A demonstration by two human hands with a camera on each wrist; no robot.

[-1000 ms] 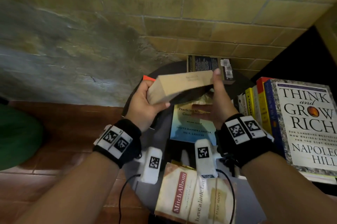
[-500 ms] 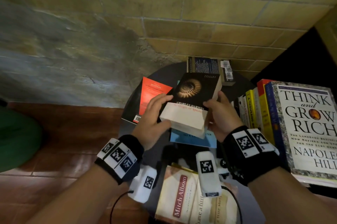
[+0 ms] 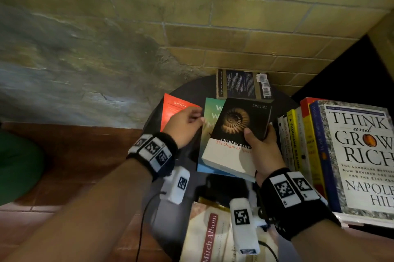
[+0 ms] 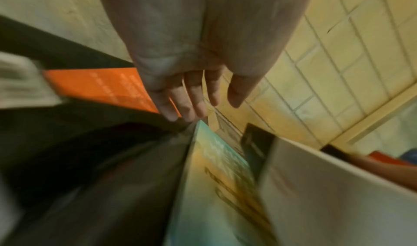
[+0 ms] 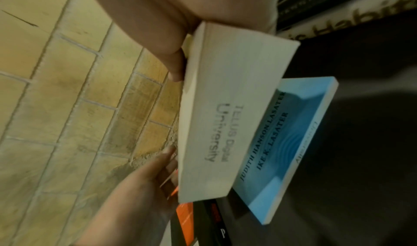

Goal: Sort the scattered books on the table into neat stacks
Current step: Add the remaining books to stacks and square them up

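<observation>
dim warm light | wrist views blurred (motion) | wide-angle edge bending

darwin book (image 3: 234, 134) atop, perhaps touching, lasater book (image 3: 210, 125); mastery book (image 3: 172, 110) left; book row (image 3: 298, 144) right

We note Darwin paperback (image 3: 234, 131): cover black, smooth, slight sheen; page block (image 5: 216, 125) cream paper, matt, ink stamp on edge. Blue-green paperback (image 3: 210, 125) beneath: glossy card cover, catches light. Orange book (image 3: 173, 106): smooth cover, faint gloss. Our wristbands (image 3: 153, 151): black knitted cloth, white printed marker patches, matt. Table (image 3: 191, 89): dark, smooth, dull finish; material unclear to us. Wall (image 3: 213, 27): rough yellowish brick, worn grey patch at left. Floor (image 3: 74, 155): reddish-brown tile, low sheen.
</observation>
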